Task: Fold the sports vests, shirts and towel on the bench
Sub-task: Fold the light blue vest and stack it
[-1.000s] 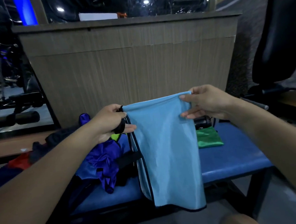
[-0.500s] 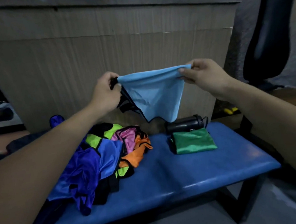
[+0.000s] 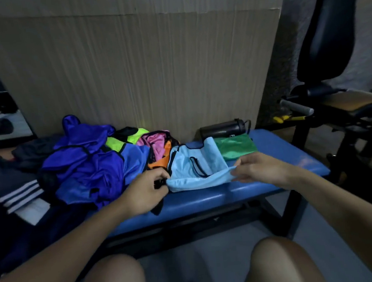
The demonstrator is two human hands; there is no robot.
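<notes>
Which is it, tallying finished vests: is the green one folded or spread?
Folded: the green vest lies as a flat neat rectangle on the bench.

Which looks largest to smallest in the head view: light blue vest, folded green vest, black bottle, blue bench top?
1. blue bench top
2. light blue vest
3. folded green vest and black bottle: they look alike in size, so I won't rank them.
</notes>
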